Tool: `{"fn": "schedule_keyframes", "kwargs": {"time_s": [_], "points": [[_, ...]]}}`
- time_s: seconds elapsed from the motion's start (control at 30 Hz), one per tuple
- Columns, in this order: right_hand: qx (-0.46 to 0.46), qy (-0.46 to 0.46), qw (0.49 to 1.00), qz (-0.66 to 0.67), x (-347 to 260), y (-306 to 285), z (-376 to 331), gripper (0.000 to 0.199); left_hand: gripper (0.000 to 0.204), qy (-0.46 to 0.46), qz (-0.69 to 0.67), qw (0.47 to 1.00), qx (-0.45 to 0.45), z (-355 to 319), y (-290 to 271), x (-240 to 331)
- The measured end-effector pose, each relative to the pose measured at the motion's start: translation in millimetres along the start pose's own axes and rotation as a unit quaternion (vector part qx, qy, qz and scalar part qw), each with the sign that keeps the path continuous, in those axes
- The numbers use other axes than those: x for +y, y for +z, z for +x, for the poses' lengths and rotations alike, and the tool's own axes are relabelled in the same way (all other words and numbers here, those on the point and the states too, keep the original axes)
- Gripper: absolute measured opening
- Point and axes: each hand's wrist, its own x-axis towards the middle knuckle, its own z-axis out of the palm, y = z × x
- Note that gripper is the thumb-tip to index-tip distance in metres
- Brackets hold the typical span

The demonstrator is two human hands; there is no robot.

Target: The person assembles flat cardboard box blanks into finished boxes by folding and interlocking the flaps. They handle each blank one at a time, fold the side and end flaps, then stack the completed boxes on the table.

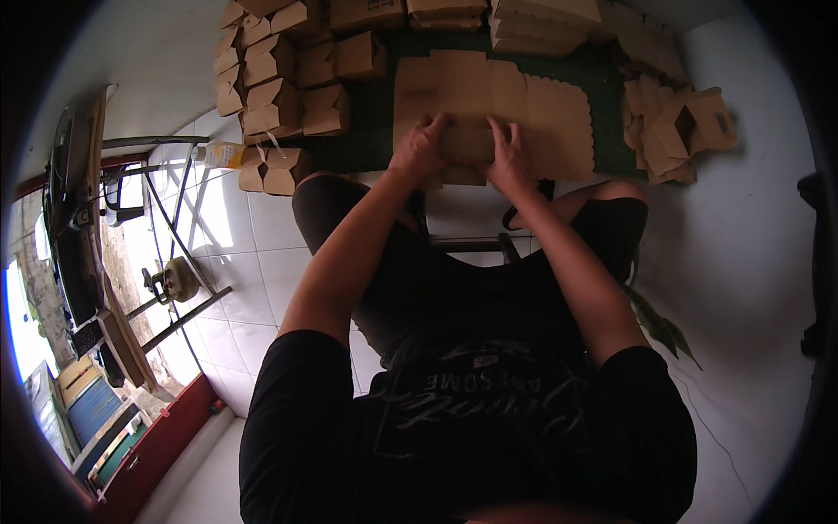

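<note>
A flat brown cardboard box blank point(532, 109) lies on a dark green mat point(375, 113) in front of my knees. My left hand point(421, 144) presses on the blank's near left part, fingers curled over a fold. My right hand point(506, 153) rests close beside it on the near middle part, fingers bent against the cardboard. Both hands grip the same panel, a few centimetres apart.
Several folded brown boxes point(279, 79) are stacked at the left of the mat. Flat blanks are piled at the back point(541, 22). More part-folded boxes point(676, 131) lie at the right. A bottle point(218, 155) lies on the white tiled floor, beside a metal frame point(175, 227).
</note>
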Motion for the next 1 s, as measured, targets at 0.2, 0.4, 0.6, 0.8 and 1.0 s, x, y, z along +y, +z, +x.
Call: {"fn": "schedule_keyframes", "kwargs": {"time_s": [0.2, 0.4, 0.6, 0.8, 1.0], "points": [[-0.003, -0.006, 1.000, -0.011, 15, -16, -1, 0.112, 0.073, 0.002, -0.023, 0.999, -0.037, -1, -6, -1], [-0.051, 0.000, 0.996, -0.072, 25, -28, -4, 0.106, 0.083, -0.001, -0.024, 0.997, -0.071, 0, -9, -3], [-0.046, -0.036, 0.993, -0.099, 40, -33, -3, 0.102, 0.088, 0.008, -0.019, 0.997, -0.076, 1, -6, -7], [-0.058, -0.023, 0.991, -0.119, 41, -35, -1, 0.109, 0.097, -0.001, -0.008, 0.997, -0.082, 1, -6, -7], [-0.019, -0.016, 0.995, -0.099, 33, -22, -2, 0.113, 0.100, 0.000, -0.003, 0.996, -0.086, -1, -9, -4]]}}
